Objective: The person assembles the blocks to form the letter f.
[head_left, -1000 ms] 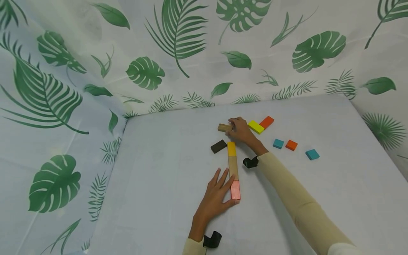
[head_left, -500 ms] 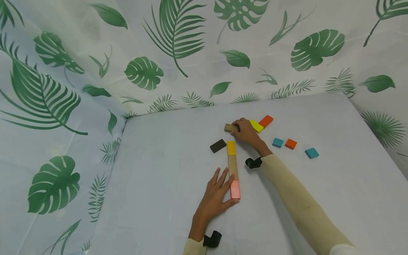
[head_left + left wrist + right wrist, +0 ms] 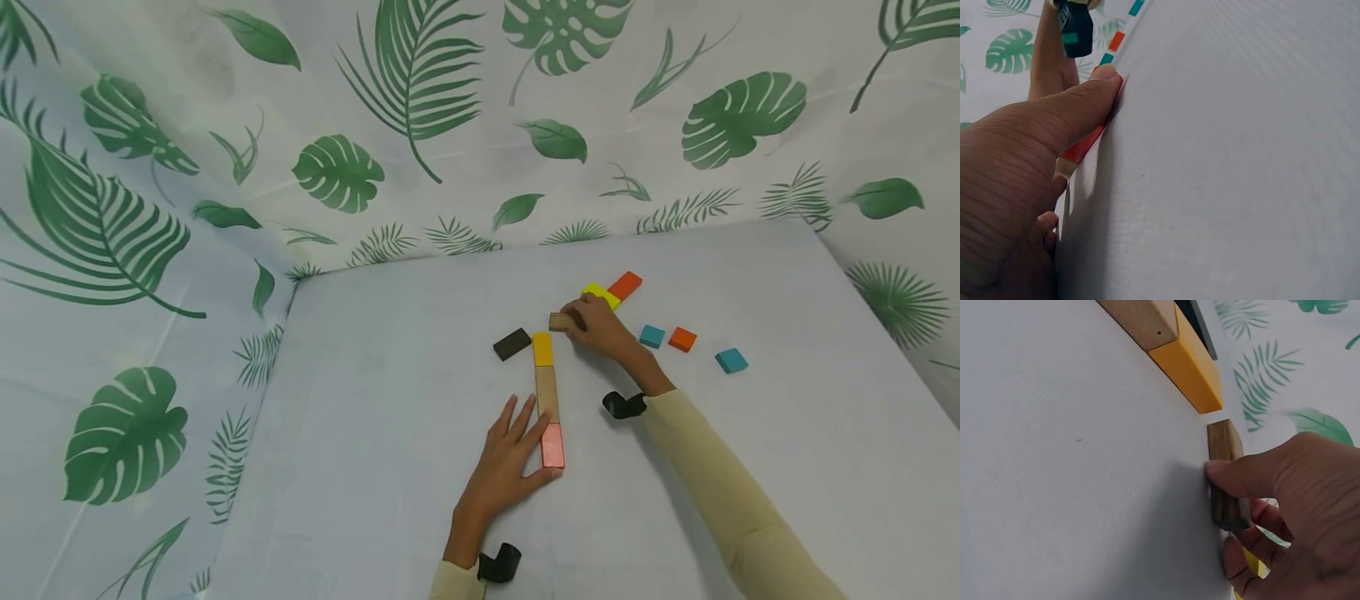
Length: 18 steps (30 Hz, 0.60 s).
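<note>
My right hand (image 3: 600,325) pinches a brown wooden block (image 3: 1227,478) between thumb and fingers, just beyond the far end of a row of blocks. That row runs lengthwise: a yellow-orange block (image 3: 543,349) at the far end, a tan wooden block (image 3: 547,393) in the middle, a pink-red block (image 3: 552,446) nearest me. Spread and fairly straight, the fingers of my left hand (image 3: 502,467) rest along the row's left side. Its thumb touches the near end of the pink-red block, and its index fingertip lies by the seam with the tan one.
A dark block (image 3: 512,344) lies left of the row's far end. Behind my right hand are a bright yellow block (image 3: 602,293) and a red-orange block (image 3: 626,286). Farther right sit a blue block (image 3: 652,336), an orange block (image 3: 682,339) and another blue block (image 3: 731,360).
My right hand has moved right and toward me with the brown wooden block, from behind the row to just right of its far end. My left hand has stayed in place.
</note>
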Each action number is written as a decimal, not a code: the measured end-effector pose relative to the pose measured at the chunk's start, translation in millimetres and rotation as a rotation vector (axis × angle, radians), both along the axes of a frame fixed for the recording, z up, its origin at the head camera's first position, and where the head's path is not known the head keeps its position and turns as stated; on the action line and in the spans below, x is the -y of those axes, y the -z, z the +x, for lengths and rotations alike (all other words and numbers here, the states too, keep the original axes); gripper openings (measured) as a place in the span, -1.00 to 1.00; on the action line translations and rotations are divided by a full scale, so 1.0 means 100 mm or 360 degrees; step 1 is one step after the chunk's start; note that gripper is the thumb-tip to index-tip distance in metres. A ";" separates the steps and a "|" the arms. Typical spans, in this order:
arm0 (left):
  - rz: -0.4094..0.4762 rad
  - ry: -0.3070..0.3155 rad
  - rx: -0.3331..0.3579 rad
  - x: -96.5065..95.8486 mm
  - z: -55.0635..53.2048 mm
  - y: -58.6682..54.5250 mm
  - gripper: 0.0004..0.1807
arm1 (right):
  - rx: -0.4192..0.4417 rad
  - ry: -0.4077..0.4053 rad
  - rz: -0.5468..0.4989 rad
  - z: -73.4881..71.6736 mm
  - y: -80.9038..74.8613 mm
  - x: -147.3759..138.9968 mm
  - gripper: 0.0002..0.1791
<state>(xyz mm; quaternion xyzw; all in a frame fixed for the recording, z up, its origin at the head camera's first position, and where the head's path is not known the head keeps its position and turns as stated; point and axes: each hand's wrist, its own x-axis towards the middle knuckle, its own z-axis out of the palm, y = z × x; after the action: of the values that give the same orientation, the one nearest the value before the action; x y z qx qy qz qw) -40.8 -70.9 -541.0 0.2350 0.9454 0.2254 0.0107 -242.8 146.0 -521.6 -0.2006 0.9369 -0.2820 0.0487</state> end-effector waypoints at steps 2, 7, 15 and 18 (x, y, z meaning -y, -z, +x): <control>-0.0004 0.0003 -0.0020 0.00 0.00 -0.01 -0.08 | 0.0031 -0.0018 0.0003 0.04 -0.02 -0.04 -0.63; -0.0019 0.0009 -0.0026 -0.01 0.00 -0.01 -0.08 | 0.0086 -0.0097 0.0010 0.13 -0.06 -0.10 -0.63; 0.0010 0.0000 -0.0013 0.00 0.01 -0.01 -0.09 | 0.0118 -0.0148 -0.0028 0.19 -0.05 -0.09 -0.58; 0.0003 0.0004 0.0001 -0.01 0.01 0.00 -0.08 | 0.0101 -0.0172 -0.0059 0.19 -0.05 -0.11 -0.62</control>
<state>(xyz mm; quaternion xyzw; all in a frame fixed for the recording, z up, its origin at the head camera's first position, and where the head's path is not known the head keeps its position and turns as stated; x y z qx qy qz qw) -40.1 -69.8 -540.8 0.2362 0.9449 0.2265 0.0110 -223.4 156.5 -517.0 -0.2428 0.9173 -0.3025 0.0897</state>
